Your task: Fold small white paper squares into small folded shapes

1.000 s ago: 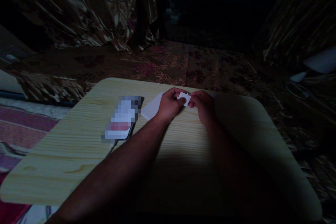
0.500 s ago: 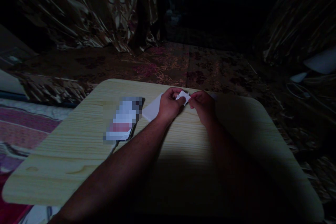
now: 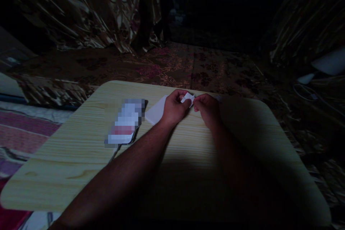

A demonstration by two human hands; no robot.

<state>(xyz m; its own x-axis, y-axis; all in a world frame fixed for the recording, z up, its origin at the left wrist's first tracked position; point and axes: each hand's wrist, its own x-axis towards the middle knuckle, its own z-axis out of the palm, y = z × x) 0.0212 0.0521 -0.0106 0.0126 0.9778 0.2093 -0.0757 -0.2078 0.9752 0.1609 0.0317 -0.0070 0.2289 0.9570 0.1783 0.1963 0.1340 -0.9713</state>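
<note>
A small piece of folded white paper (image 3: 188,97) is held above the far middle of the wooden table (image 3: 188,143). My left hand (image 3: 174,108) is closed on it, thumb on top and fingers behind. From the other side, the fingertips of my right hand (image 3: 207,107) pinch the paper's right edge. Beside my left hand lies a flat white stack (image 3: 156,111), perhaps a paper pad, partly covered by that hand. Dim light hides the paper's finer folds.
A phone (image 3: 125,122) with a blurred-out screen lies left of my forearm, a cable (image 3: 114,152) at its lower end. Brown patterned cloth (image 3: 151,64) and curtains (image 3: 118,10) stand behind the table. A white lamp (image 3: 327,63) is at the far right, striped bedding (image 3: 27,125) at the left.
The fingers of my right hand have shifted slightly left, closer against the paper. A flap that stood out at its right edge shows less now. My left hand keeps its hold.
</note>
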